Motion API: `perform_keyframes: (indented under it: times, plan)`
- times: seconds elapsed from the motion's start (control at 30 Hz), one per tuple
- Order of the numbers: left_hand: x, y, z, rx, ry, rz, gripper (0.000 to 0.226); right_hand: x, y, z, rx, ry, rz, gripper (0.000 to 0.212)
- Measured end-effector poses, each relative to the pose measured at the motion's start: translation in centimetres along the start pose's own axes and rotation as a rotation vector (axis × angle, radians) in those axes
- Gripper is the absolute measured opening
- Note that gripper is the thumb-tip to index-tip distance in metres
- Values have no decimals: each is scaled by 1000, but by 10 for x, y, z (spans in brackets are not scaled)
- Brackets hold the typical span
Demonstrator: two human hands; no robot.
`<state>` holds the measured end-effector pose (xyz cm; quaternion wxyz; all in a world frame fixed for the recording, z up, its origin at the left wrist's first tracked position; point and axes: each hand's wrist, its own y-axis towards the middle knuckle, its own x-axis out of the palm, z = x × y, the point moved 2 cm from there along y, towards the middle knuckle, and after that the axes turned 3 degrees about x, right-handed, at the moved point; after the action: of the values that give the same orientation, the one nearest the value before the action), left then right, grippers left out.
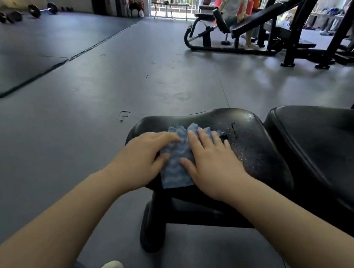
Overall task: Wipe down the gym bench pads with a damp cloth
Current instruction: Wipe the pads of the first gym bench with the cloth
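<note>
Both hands, left hand point(145, 159) and right hand point(210, 163), pressed a crumpled blue cloth point(177, 164) flat, fingers spread. Beneath them, the black seat pad point(249, 145) glistened wet.

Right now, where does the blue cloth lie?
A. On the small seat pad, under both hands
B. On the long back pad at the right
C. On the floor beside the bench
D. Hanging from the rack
A: the blue cloth lies on the small seat pad, with the left hand and right hand pressing it flat.
</note>
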<state>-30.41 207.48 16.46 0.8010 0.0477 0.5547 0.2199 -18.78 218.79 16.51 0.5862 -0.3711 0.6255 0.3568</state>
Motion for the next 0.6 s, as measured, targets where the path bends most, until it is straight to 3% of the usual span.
perform_keyframes:
  times: [0.17, 0.37, 0.43, 0.6]
  plan:
    - [-14, -10, -32, -158, 85, 156, 44, 4, 37, -39, 48, -80, -41, 87]
    - [-10, -2, -57, -350, 104, 229, 41, 6, 79, -55, -70, -38, 0, 76]
    - [-9, 5, -57, -369, 83, 235, 39, 6, 87, -45, -34, -15, 1, 73]
    - [1, 20, -32, -295, 33, 162, 56, -1, 97, 4, 145, -2, -22, 69]
